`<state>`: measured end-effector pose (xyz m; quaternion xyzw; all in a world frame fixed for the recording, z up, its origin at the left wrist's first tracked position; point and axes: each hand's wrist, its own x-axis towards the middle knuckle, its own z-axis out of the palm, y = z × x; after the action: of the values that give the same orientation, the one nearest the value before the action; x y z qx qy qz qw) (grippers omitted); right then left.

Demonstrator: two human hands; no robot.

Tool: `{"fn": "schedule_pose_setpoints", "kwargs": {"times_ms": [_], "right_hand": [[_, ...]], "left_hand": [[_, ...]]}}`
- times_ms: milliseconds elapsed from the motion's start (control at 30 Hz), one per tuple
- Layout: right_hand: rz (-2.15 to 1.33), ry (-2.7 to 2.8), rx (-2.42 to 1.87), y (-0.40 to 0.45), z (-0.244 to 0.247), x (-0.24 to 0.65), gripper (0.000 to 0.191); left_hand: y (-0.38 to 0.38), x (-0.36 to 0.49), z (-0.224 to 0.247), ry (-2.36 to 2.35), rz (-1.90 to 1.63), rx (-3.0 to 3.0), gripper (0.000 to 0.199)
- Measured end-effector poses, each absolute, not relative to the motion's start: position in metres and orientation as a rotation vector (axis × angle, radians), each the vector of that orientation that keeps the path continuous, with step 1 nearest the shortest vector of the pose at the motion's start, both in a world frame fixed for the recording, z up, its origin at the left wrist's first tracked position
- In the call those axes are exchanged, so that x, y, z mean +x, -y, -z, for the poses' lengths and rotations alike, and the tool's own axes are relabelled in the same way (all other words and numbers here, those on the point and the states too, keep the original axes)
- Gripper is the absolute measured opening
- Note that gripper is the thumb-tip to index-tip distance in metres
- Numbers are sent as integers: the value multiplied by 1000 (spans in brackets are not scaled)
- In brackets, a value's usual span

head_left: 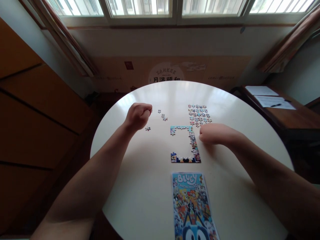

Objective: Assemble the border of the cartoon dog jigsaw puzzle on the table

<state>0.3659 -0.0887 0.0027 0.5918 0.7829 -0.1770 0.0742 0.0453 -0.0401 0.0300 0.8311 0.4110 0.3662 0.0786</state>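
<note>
My left hand (139, 116) is closed in a fist over the left part of the table, with nothing showing in it. Beside it lie several loose jigsaw pieces (164, 117), and one small cluster (148, 128) sits just below the fist. A partly joined jigsaw border (195, 146) lies at mid-table, with a gap along its left side. My right hand (212, 134) is also curled into a fist, just right of that border; no object shows in it. Above it, spread-out jigsaw pieces (198, 114) form rows.
A colourful Bluey picture sheet (191, 206) lies near the table's front edge. The round white table (140, 200) stands before a window wall. At the right, papers (275, 102) and a pen (276, 105) rest on a brown side table. Orange-brown cabinets (32, 120) stand left.
</note>
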Motion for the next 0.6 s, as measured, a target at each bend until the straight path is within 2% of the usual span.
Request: {"fn": "schedule_pose_setpoints", "kwargs": {"times_ms": [267,467,600], "right_hand": [[374,-2126,1642,102,-42,331,23],[269,-2086,1682,106,-39,319,15],[277,-2112,1675,104,-34,320,15]], "left_hand": [[38,46,-30,-1218,-1009,2525,21],[42,45,-33,-1293,-996,2504,22],[38,43,-30,-1543,-1011,2426,22]]}}
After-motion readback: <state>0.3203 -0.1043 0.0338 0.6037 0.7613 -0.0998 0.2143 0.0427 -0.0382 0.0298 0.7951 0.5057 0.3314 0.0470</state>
